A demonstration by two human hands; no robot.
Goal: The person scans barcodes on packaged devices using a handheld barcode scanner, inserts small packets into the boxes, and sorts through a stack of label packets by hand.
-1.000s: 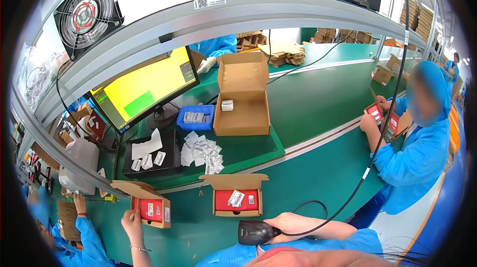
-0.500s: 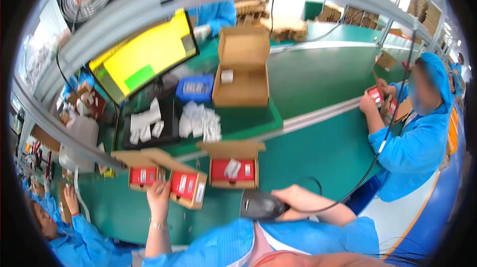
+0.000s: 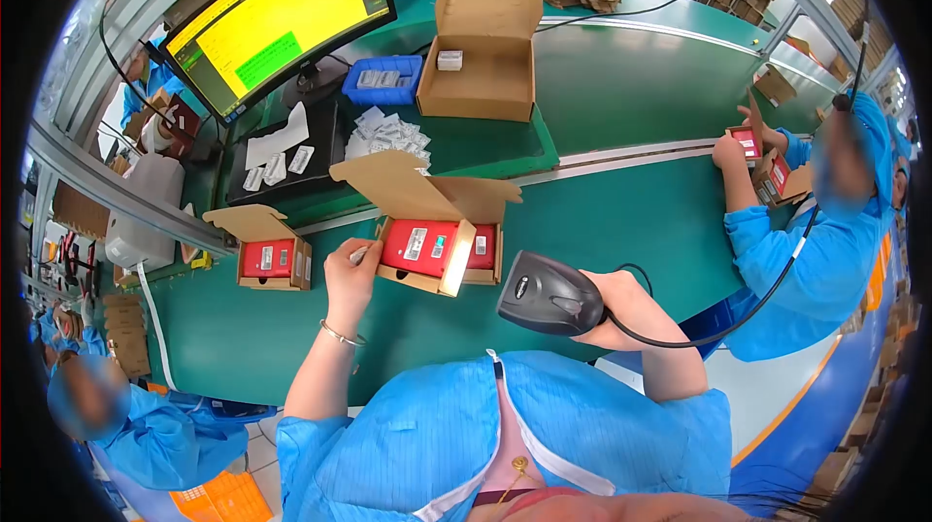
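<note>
My left hand [image 3: 351,277] is closed at the left edge of an open cardboard box [image 3: 419,279] with a red box [image 3: 408,242] inside. The red box carries white labels and a small green mark. Its raised lid leans back, and a bright patch of light falls on the carton's right side. My right hand [image 3: 629,308] is wrapped around the handle of a black barcode scanner [image 3: 551,295], whose head points left towards that carton. Partly hidden behind the carton is another open cardboard box [image 3: 497,265] with red contents. A third open box [image 3: 276,277] stands to the left.
A monitor [image 3: 282,17] stands at the back left. Near it are a blue bin [image 3: 382,81], a pile of white packets [image 3: 386,136] and a large open carton [image 3: 478,85]. The scanner cable [image 3: 723,339] runs to the right. Co-workers sit at both sides.
My left hand has moved the cardboard box right and away from me, in front of the right-hand box. The scanner in my right hand has risen and swung towards it.
</note>
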